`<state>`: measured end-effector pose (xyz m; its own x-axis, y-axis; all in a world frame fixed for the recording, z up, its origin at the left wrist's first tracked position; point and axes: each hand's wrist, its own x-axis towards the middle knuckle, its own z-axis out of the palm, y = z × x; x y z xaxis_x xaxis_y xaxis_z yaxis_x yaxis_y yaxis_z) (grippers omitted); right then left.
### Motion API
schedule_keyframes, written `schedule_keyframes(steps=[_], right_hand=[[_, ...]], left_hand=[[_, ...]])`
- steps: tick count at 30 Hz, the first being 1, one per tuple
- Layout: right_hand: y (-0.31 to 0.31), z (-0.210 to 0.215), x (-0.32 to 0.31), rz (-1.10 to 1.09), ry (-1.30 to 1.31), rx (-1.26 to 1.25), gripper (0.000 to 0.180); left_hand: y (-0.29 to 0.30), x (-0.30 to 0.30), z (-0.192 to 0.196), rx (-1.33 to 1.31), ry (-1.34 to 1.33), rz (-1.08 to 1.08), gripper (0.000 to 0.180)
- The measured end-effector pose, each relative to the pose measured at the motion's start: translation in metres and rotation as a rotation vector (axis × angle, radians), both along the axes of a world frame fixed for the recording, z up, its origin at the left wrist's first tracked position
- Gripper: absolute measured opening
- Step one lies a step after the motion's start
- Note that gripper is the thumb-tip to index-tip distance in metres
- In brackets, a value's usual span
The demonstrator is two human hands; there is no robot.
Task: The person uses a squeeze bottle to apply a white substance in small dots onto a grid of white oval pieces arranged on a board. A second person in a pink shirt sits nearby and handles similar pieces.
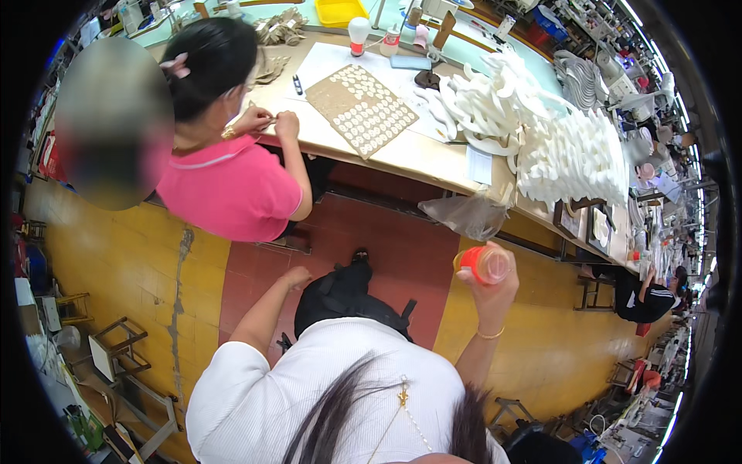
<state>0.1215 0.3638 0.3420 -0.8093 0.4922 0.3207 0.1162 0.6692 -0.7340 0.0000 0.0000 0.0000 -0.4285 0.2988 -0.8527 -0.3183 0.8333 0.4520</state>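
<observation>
My right hand (pixel 498 288), raised at my side, is wrapped round a small clear bottle (pixel 488 265) with a red band and a yellowish end. The bottle is tilted sideways, apart from the table. My left hand (pixel 296 278) hangs low by my dark trousers, its fingers loosely curled with nothing visible in them. Ahead on the work table (pixel 440 158) lies a brown board (pixel 363 108) bearing rows of small white oval pieces. To its right are heaps of white curved pieces (pixel 495 100). A clear plastic bag (pixel 468 215) hangs at the table's near edge.
A co-worker in a pink shirt (pixel 232 189) sits at the table on the left, both hands on a small piece. Two bottles, one white-topped (pixel 358 37) and one clear (pixel 390 40), stand behind the board near a yellow tray (pixel 340 11). A stool (pixel 116 348) is at the left.
</observation>
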Motion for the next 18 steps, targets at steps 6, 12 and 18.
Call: schedule_keyframes(steps=[6, 12, 18], right_hand=[[0.121, 0.01, -0.102, 0.147, 0.052, -0.315, 0.077], [0.193, -0.049, -0.267, 0.367, 0.083, -0.486, 0.069], [0.178, -0.138, -0.428, 0.537, 0.029, -0.751, 0.065]], left_hand=[[0.122, -0.08, -0.013, 0.202, 0.28, 0.234, 0.035], [0.218, -0.136, 0.041, 0.38, 0.049, 0.943, 0.035], [0.263, -0.146, 0.037, 0.535, 0.105, 1.33, 0.036]])
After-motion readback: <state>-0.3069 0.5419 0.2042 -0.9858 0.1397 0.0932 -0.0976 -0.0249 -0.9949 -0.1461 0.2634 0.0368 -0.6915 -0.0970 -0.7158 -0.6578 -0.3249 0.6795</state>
